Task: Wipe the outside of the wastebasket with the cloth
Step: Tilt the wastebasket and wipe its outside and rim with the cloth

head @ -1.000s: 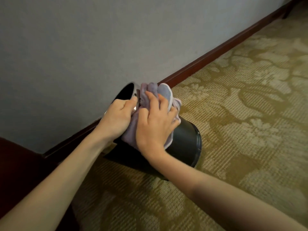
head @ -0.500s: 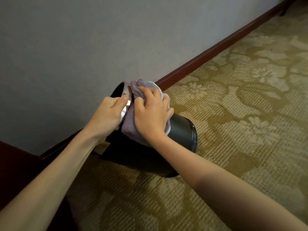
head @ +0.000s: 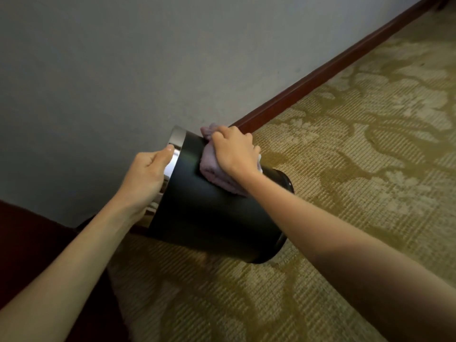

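Wastebasket: the black wastebasket [head: 209, 213] was tilted over, its steel rim [head: 175, 149] toward the far-left wall [head: 123, 70], its base toward the near right over the carpet [head: 345, 144].
Open room: bare patterned carpet spread wide to the right and near; the wall and dark baseboard [head: 308, 82] closed off the far left side.
Left hand: the left hand [head: 145, 176] gripped the rim, fingers curled around its edge, thumb on the steel band.
Right hand: the right hand [head: 234, 151] pressed a bunched purple cloth [head: 212, 169] against the upper side wall, fingers bent down over the cloth.
Obstruction: dark wooden furniture [head: 29, 243] stood at the near left, beside the left forearm.
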